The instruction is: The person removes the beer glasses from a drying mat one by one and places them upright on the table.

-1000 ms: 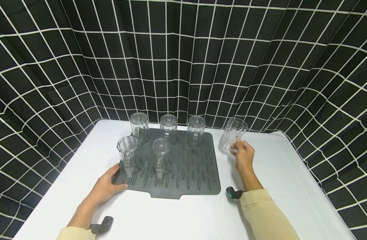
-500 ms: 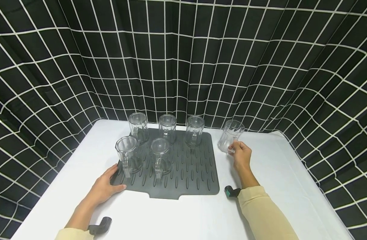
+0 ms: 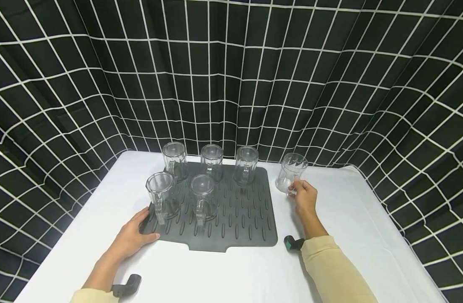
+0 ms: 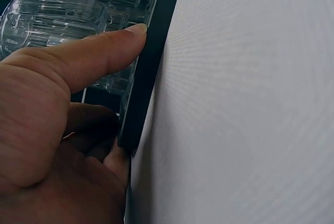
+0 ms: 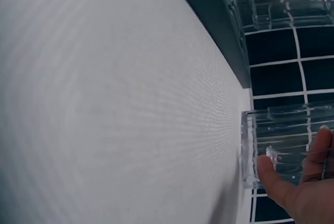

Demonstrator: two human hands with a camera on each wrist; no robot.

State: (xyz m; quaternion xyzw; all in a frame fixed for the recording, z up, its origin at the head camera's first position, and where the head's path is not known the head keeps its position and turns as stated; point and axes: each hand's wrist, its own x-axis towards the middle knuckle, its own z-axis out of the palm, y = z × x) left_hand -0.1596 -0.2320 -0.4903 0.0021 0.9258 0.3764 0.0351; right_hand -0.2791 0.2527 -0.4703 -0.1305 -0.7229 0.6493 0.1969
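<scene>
My right hand (image 3: 306, 198) grips the handle of a clear glass mug (image 3: 288, 174) right of the grey ridged drying mat (image 3: 250, 229). The mug's mouth is up; in the right wrist view the glass mug (image 5: 284, 122) has its base at the white tabletop. Fingers hide most of its handle. My left hand (image 3: 131, 236) rests at the mat's front left corner, thumb on the front edge, fingers along the left side. The left wrist view shows the thumb (image 4: 112, 49) across the mat's edge (image 4: 156, 41). Nearest that hand is an upside-down glass mug (image 3: 161, 195).
Another upturned mug (image 3: 203, 198) stands in the mat's front row. Three more upturned mugs, left (image 3: 175, 162), middle (image 3: 212, 162) and right (image 3: 246, 166), line the back. A white cloth (image 3: 239, 277) covers the table. A black grid-patterned curtain (image 3: 220, 92) hangs around it.
The mug in my right hand has come down slightly toward me and tilts less than before. My right hand has shifted a little left and down. The left hand stays at the mat.
</scene>
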